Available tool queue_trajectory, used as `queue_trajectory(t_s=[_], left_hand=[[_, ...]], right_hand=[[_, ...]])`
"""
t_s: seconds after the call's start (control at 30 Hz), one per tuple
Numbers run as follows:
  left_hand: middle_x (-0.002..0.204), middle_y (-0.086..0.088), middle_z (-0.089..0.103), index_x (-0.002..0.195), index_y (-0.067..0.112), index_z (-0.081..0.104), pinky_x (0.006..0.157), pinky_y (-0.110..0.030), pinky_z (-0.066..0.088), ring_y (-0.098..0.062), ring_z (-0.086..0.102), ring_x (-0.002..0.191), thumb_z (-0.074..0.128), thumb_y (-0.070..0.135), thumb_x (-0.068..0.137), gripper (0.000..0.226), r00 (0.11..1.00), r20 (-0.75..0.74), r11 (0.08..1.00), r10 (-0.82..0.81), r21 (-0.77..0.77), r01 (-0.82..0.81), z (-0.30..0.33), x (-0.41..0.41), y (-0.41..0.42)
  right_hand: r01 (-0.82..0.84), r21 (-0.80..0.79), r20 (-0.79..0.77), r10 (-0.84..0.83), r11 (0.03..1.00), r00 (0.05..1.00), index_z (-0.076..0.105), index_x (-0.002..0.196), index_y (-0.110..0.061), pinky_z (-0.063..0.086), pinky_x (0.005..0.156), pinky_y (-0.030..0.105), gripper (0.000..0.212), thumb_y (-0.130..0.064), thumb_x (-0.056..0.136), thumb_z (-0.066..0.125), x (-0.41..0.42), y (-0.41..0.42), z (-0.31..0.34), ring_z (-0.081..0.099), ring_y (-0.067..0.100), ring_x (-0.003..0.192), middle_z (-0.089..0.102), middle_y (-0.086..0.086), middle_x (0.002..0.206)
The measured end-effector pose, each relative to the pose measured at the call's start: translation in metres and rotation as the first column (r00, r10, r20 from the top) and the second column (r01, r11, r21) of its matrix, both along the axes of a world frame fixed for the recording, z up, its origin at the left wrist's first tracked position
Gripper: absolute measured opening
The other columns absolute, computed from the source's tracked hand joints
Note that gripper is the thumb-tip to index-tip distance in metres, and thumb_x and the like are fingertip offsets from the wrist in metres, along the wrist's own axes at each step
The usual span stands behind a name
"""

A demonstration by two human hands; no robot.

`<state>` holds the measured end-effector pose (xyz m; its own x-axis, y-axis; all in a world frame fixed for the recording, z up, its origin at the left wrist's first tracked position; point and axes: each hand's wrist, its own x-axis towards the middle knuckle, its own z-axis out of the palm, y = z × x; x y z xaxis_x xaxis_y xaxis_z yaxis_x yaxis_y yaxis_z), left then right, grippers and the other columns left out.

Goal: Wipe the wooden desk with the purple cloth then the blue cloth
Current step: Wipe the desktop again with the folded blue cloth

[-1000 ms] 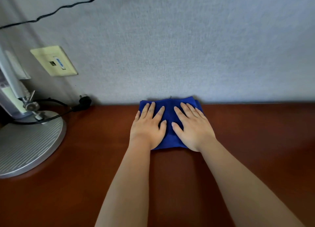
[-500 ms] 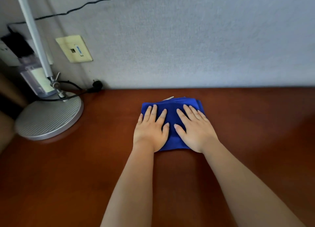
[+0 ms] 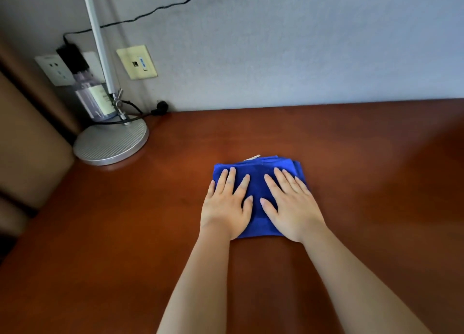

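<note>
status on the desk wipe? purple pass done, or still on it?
Blue stage is in hand: left hand and right hand press flat on the folded blue cloth, mid-desk, away from the wall. No purple cloth in view, so that pass looks finished, though the frame can't confirm it. Left: the desk's other areas, including beside the lamp base.

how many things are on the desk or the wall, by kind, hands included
hands: 2, left hand and right hand, flat on the cloth
blue cloth: 1
lamp: 1
wall plates: 2, white socket and yellow plate
bottle: 1
total: 7
</note>
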<state>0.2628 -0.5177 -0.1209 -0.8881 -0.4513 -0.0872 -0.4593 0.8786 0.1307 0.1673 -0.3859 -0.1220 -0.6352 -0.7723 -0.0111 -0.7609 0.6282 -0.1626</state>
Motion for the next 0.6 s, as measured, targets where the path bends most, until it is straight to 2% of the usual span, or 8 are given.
queue_trajectory(t_s=[0.1, 0.2, 0.33, 0.6], left_hand=[[0.162, 0.001, -0.013, 0.154, 0.033, -0.003, 0.121, -0.039, -0.005, -0.017, -0.017, 0.147, 0.015, 0.045, 0.103, 0.055, 1.000, -0.005, 1.000, -0.007, -0.006, 0.007, 0.000, -0.004, -0.003], [0.162, 0.001, -0.013, 0.154, 0.033, -0.003, 0.121, -0.039, -0.005, -0.017, -0.016, 0.147, 0.015, 0.045, 0.103, 0.055, 1.000, -0.006, 1.000, -0.014, -0.006, 0.014, -0.001, -0.015, -0.012], [0.162, 0.001, -0.011, 0.154, 0.033, -0.002, 0.121, -0.039, -0.004, -0.017, -0.015, 0.148, 0.016, 0.045, 0.103, 0.055, 1.000, -0.014, 1.000, 0.008, -0.011, -0.008, -0.001, -0.040, -0.029], [0.162, 0.000, -0.010, 0.154, 0.032, 0.001, 0.121, -0.038, -0.005, -0.017, -0.014, 0.148, 0.017, 0.044, 0.103, 0.055, 0.999, -0.014, 0.999, 0.047, -0.002, -0.047, -0.001, -0.072, -0.051]], right_hand=[[-0.003, -0.007, -0.010, 0.003, 1.000, 1.000, 0.002, 0.154, -0.025, -0.007, 0.117, 0.029, 0.064, -0.055, 0.099, 0.015, -0.005, -0.002, -0.002, -0.009, 0.012, 0.148, -0.006, -0.002, 0.162], [-0.018, -0.011, -0.023, 0.017, 1.000, 1.000, 0.003, 0.154, -0.026, -0.008, 0.116, 0.028, 0.073, -0.061, 0.090, 0.002, -0.016, -0.009, -0.003, -0.008, 0.011, 0.148, -0.004, -0.003, 0.162], [-0.031, -0.027, -0.021, 0.031, 0.999, 0.999, 0.004, 0.154, -0.026, -0.007, 0.117, 0.028, 0.064, -0.054, 0.099, 0.019, -0.044, -0.027, -0.003, -0.007, 0.011, 0.148, -0.003, -0.003, 0.162], [-0.070, -0.026, -0.040, 0.069, 0.997, 0.997, 0.006, 0.154, -0.026, -0.005, 0.118, 0.030, 0.063, -0.053, 0.099, 0.021, -0.083, -0.057, -0.004, -0.005, 0.012, 0.148, -0.001, -0.002, 0.162]])
